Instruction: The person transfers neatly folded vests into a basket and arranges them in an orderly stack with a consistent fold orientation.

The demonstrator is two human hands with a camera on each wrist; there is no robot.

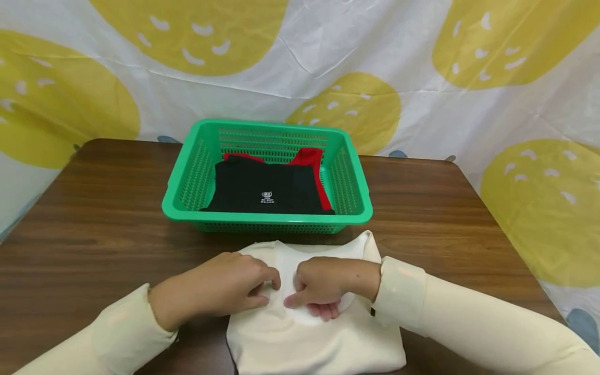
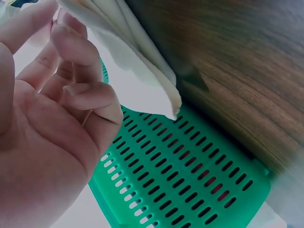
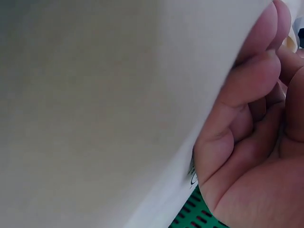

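Note:
A cream garment (image 1: 319, 344) with a white area near its top lies folded on the table, close to the front. My left hand (image 1: 220, 285) rests on its upper left part, fingers bent and a gap showing between forefinger and thumb. My right hand (image 1: 323, 281) lies over the white area with its fingers curled under the palm. Whether cloth is pinched there is hidden. In the left wrist view, a loose cloth edge (image 2: 137, 71) hangs beside the left fingers (image 2: 92, 104). Pale cloth (image 3: 104, 104) fills most of the right wrist view, beside the right fingers (image 3: 251, 80).
Behind the garment stands a green plastic basket (image 1: 267, 219) with slotted walls. A black garment (image 1: 253, 182) with a small white print lies in it, on top of a red one (image 1: 308, 156). The brown wooden table (image 1: 431, 208) backs onto a white curtain (image 1: 323, 36) with yellow shapes.

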